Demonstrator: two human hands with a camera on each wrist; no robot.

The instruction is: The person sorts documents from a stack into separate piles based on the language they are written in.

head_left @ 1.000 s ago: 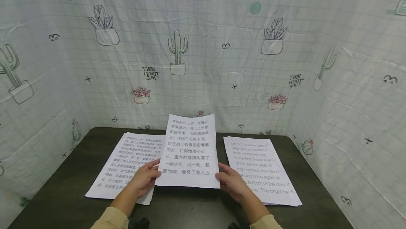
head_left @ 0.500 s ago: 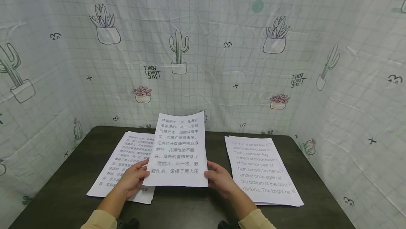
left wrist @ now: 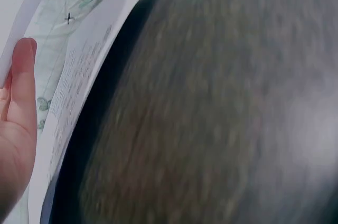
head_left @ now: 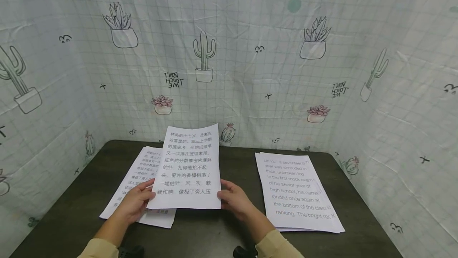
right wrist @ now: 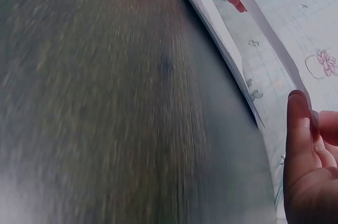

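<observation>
Between my two hands is a white sheet of paper (head_left: 186,162) printed with large Chinese characters, raised above the table and tilted toward me. My left hand (head_left: 134,202) pinches its lower left edge, thumb in front and fingers behind. At the lower right edge my right hand (head_left: 236,200) pinches it the same way; in the right wrist view the thumb and fingers of the right hand (right wrist: 311,166) meet at the paper's edge (right wrist: 274,39). Under and left of the held sheet lies a stack of Chinese-printed paper (head_left: 125,190), partly hidden by the sheet and left hand.
A stack of English-printed paper (head_left: 297,194) lies on the right of the dark table (head_left: 222,230), its sheets slightly fanned. A cloth with cactus prints (head_left: 236,83) hangs behind the table and along both sides.
Both hands have carried the held sheet leftward from the table's middle, so it now covers more of the left stack. The English stack is fully uncovered. The camera view has shifted slightly.
</observation>
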